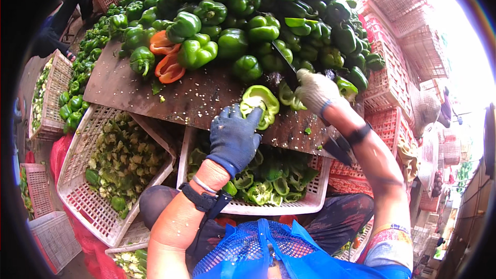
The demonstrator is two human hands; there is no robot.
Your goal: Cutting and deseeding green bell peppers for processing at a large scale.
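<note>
My left hand [233, 134], in a dark blue-grey glove, is closed on a cut green pepper half [261, 95] that shows its pale inside near the board's front edge. My right hand [315, 90], in a cream knitted glove, grips a knife [283, 57] with its dark blade angled up and leftward. Cut green pieces [288, 98] lie beside it. The brown board [129, 95] carries scattered seeds, a heap of whole green peppers [212, 13] and two orange pepper halves [169, 70].
Below the board, a white crate [77, 155] holds cores and leafy trimmings; another crate [276, 207] holds cut green pieces. Stacked pink crates [387, 82] line the right. More crates [54, 88] stand at the left, where another person's legs [57, 36] show.
</note>
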